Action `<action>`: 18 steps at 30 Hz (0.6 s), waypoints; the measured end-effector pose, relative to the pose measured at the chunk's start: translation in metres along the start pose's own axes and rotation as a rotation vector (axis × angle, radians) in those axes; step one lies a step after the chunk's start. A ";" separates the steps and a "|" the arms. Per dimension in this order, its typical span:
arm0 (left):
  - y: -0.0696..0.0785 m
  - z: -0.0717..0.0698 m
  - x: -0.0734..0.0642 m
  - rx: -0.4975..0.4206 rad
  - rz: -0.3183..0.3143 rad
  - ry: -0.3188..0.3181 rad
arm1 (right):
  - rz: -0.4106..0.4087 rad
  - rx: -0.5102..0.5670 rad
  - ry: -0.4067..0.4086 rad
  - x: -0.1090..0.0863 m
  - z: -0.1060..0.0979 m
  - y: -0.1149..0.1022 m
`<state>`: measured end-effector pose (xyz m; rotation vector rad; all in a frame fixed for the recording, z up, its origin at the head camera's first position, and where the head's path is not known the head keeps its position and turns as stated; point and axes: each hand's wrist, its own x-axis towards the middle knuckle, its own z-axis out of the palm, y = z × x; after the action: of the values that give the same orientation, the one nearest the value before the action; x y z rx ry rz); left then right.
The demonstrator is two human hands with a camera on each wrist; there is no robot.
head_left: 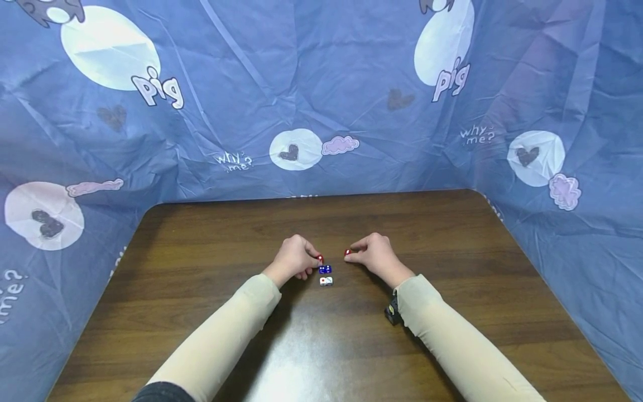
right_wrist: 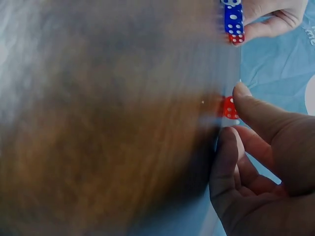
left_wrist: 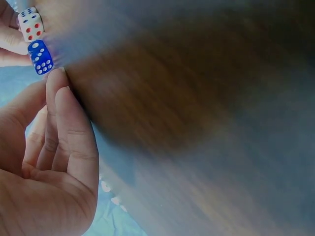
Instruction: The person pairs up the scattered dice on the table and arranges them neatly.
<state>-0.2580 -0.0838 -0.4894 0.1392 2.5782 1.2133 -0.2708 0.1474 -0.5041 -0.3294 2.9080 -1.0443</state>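
Note:
My left hand [head_left: 295, 258] pinches a red die [head_left: 320, 258] just behind a side-by-side pair of blue dice [head_left: 325, 269]. Nearer to me lies a pair of white dice [head_left: 326, 281], in line with the blue ones. A short way to the right, my right hand [head_left: 377, 257] holds a second red die [head_left: 348, 253] between thumb and fingertips. That die [right_wrist: 230, 107] shows white pips in the right wrist view. From the left wrist, a blue die [left_wrist: 41, 57] and a white die [left_wrist: 30, 25] show past the fingertips, while the left hand's red die is hidden.
All the dice are on a brown wooden table [head_left: 221, 234]. A blue printed cloth [head_left: 321, 100] hangs behind the table and along its sides. A small black device [head_left: 392, 311] sits at the right wrist, by the sleeve cuff.

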 end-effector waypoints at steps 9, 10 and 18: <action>0.001 0.000 -0.002 -0.011 -0.001 -0.002 | 0.010 -0.039 0.009 0.000 0.005 -0.007; 0.001 0.000 -0.002 -0.012 -0.002 -0.003 | 0.013 -0.039 0.009 0.000 0.005 -0.007; 0.002 0.000 -0.002 -0.006 -0.006 0.000 | 0.026 -0.033 -0.002 0.002 0.005 -0.007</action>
<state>-0.2564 -0.0831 -0.4873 0.1293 2.5729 1.2194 -0.2706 0.1388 -0.5037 -0.2924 2.9222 -0.9921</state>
